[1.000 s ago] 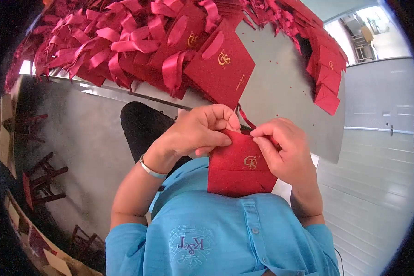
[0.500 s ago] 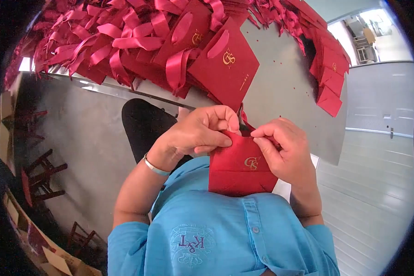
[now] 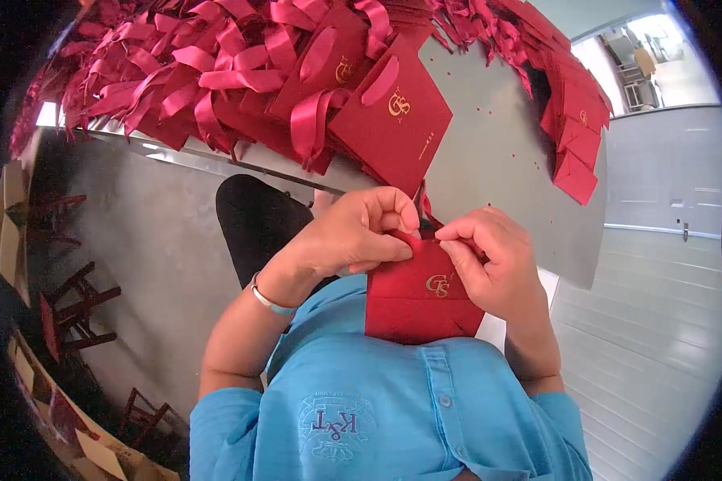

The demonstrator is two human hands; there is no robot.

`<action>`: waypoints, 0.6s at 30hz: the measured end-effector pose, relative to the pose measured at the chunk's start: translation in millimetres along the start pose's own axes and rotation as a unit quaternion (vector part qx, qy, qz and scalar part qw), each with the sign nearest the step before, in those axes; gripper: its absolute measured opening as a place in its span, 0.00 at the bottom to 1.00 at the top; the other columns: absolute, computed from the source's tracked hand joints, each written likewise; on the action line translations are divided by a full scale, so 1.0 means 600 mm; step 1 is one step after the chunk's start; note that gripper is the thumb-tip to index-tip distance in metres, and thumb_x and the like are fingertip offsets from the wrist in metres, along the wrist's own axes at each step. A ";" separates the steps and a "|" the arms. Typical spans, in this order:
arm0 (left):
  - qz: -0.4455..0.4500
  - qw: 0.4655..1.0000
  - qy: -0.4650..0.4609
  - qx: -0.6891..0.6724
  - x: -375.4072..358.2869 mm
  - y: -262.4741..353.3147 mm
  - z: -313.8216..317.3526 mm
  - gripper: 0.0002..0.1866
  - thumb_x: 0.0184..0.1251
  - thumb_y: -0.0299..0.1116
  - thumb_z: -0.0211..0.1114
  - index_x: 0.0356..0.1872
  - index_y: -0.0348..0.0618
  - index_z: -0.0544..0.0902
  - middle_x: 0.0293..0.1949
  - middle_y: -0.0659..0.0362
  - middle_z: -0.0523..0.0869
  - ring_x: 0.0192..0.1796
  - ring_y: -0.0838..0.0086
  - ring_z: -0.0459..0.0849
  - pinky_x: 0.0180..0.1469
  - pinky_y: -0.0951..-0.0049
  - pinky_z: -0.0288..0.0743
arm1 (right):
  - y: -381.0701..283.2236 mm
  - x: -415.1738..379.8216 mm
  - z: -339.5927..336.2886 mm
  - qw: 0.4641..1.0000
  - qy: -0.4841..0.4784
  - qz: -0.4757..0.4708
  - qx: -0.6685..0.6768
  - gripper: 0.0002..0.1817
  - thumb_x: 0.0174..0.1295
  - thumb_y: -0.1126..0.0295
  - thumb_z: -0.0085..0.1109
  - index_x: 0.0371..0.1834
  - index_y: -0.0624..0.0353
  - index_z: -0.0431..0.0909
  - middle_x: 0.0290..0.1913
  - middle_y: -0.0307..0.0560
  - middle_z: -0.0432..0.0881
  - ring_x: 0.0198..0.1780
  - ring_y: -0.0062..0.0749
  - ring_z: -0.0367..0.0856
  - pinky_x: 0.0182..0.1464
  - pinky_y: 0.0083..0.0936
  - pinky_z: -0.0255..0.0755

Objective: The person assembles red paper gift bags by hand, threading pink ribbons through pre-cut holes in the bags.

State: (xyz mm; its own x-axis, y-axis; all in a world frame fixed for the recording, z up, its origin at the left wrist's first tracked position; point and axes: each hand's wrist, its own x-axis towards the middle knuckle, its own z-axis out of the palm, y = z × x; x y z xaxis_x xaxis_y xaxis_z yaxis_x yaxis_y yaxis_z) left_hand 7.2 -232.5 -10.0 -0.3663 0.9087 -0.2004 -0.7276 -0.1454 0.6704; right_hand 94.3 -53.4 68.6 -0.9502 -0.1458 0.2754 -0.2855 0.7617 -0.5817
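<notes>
A small red paper gift bag (image 3: 421, 313) with gold lettering sits against the front of my blue shirt. My left hand (image 3: 365, 232) is closed, pinching the bag's top edge between thumb and fingers. At the upper right corner, my right hand (image 3: 493, 256) pinches the same edge with thumb and forefinger. A dark red ribbon (image 3: 427, 207) rises from the bag's mouth between my hands. Whether either fingertip also holds ribbon is hidden. Just beyond my hands, a larger-looking red bag (image 3: 397, 112) with a pink ribbon handle lies on the table.
Red bags with ribbon handles (image 3: 241, 78) are heaped across the grey table (image 3: 481, 152) at the upper left. Another overlapping row of red bags (image 3: 573, 136) lies at the right. Wooden stools (image 3: 80, 313) and cardboard boxes (image 3: 12, 200) stand on the floor at left.
My left thumb and fingers have shifted slightly right along the bag's top edge, nearer my right hand. Both hands keep their pinch on the bag.
</notes>
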 end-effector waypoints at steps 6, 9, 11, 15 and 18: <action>-0.003 0.992 0.065 0.112 -0.016 0.015 0.019 0.14 0.54 0.13 0.63 0.40 0.39 0.76 0.34 0.61 0.83 0.17 0.89 0.70 0.13 0.86 0.57 | -0.004 0.000 -0.003 1.000 -0.004 -0.002 0.001 0.07 0.48 0.83 0.63 0.29 0.61 0.78 0.22 0.43 0.77 0.23 0.32 0.71 0.26 0.25 0.64; -0.004 0.985 0.068 0.158 -0.020 0.020 0.020 0.10 0.57 0.17 0.63 0.40 0.37 0.78 0.29 0.63 0.82 0.17 0.89 0.70 0.13 0.86 0.57 | -0.003 0.000 -0.002 1.000 -0.005 -0.012 -0.004 0.07 0.48 0.84 0.63 0.29 0.61 0.78 0.23 0.44 0.78 0.23 0.32 0.72 0.26 0.26 0.64; -0.008 0.989 0.048 0.138 -0.020 0.020 0.016 0.07 0.59 0.20 0.64 0.38 0.36 0.80 0.25 0.65 0.81 0.15 0.89 0.68 0.13 0.86 0.57 | -0.004 0.001 -0.001 0.999 -0.012 -0.017 -0.025 0.07 0.49 0.79 0.65 0.29 0.59 0.77 0.26 0.45 0.79 0.27 0.40 0.77 0.29 0.32 0.71; -0.009 0.985 0.067 0.160 -0.018 0.019 0.019 0.05 0.60 0.21 0.65 0.37 0.37 0.81 0.22 0.66 0.79 0.14 0.89 0.67 0.14 0.87 0.56 | 0.000 0.002 0.002 1.000 0.000 -0.026 -0.001 0.08 0.48 0.84 0.63 0.30 0.61 0.78 0.24 0.44 0.79 0.23 0.33 0.73 0.27 0.27 0.65; -0.008 0.980 0.072 0.185 -0.016 0.018 0.022 0.05 0.60 0.22 0.66 0.36 0.37 0.81 0.23 0.67 0.79 0.16 0.90 0.68 0.15 0.86 0.57 | 0.001 0.003 0.002 1.000 0.001 -0.025 -0.004 0.08 0.48 0.84 0.63 0.30 0.61 0.78 0.24 0.44 0.79 0.23 0.33 0.73 0.27 0.26 0.66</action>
State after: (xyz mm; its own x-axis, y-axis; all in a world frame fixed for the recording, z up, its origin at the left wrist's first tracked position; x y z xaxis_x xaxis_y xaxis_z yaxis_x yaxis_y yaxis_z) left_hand 10.5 -238.0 8.5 -0.4539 0.8409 -0.2948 -0.4847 0.0447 0.8736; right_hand 92.4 -54.2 67.9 -0.9343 -0.1822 0.3063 -0.3319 0.7579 -0.5617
